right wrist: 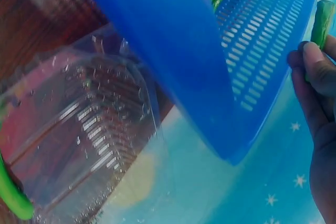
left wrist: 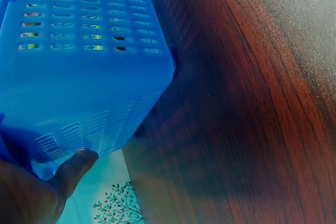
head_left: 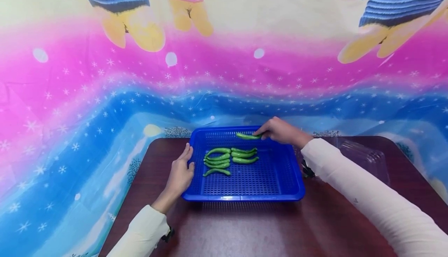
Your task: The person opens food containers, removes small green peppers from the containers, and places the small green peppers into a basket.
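A blue plastic basket (head_left: 245,198) with slotted walls stands on the table. Two groups of green chili peppers (head_left: 217,162) lie in its left and middle part, stacked in short rows. My right hand (head_left: 281,130) is above the basket's far wall and pinches one green chili pepper (head_left: 246,136) by its end, level and apart from the others. At the left side my left hand (head_left: 180,173) holds the basket's rim, with the thumb over the edge. The left wrist view shows a finger (left wrist: 76,169) against the basket's outer wall.
To the right of the basket lies a clear plastic container (head_left: 365,159), partly behind my right sleeve. A green chili pepper (right wrist: 14,195) shows at its edge in the right wrist view. The dark wooden table (head_left: 245,229) meets a printed cloth backdrop (head_left: 245,74).
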Available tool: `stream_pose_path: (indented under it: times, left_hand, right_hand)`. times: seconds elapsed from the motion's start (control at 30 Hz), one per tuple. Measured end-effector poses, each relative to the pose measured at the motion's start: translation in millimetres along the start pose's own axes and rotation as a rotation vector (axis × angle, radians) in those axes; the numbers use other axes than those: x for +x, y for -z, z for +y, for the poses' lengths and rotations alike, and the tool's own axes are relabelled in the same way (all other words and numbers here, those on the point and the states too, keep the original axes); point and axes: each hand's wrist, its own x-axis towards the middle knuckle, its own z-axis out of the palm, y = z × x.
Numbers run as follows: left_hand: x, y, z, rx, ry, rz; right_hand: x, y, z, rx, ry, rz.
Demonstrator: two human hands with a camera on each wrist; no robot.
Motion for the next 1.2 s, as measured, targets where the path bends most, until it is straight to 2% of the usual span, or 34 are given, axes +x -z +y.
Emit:
stream_pose_path:
  times: [0.17, 0.43, 0.57, 0.67, 0.87, 1.03, 1.2]
  left_hand:
    - [0.6, -0.1, -1.9, -0.011, 0.011, -0.011]
    - [1.2, -0.6, -2.9, -0.019, 0.012, -0.011]
    - [2.0, -0.6, -3.2, -0.018, 0.016, -0.019]
    - [1.8, -0.1, -3.2, -0.019, 0.022, -0.024]
    - [1.8, 0.8, -2.4, -0.020, 0.017, -0.022]
    - [2.2, -0.2, -2.4, -0.025, 0.009, -0.011]
    - [1.4, 0.5, -3.1, -0.026, 0.008, -0.018]
  right_hand:
    - [2.5, -12, -6, 0.022, -0.009, -0.041]
    - [9.9, -27, -18, 0.039, 0.064, -0.139]
    - [16.0, -31, -22, 0.030, 0.120, -0.221]
    - [20.6, -33, -25, 0.015, 0.133, -0.326]
    - [29.3, -34, -38, -0.058, 0.045, -0.500]
    - [37.9, -46, -44, -0.124, -0.014, -0.632]
    - [41.5, -59, -43, -0.161, -0.134, -0.667]
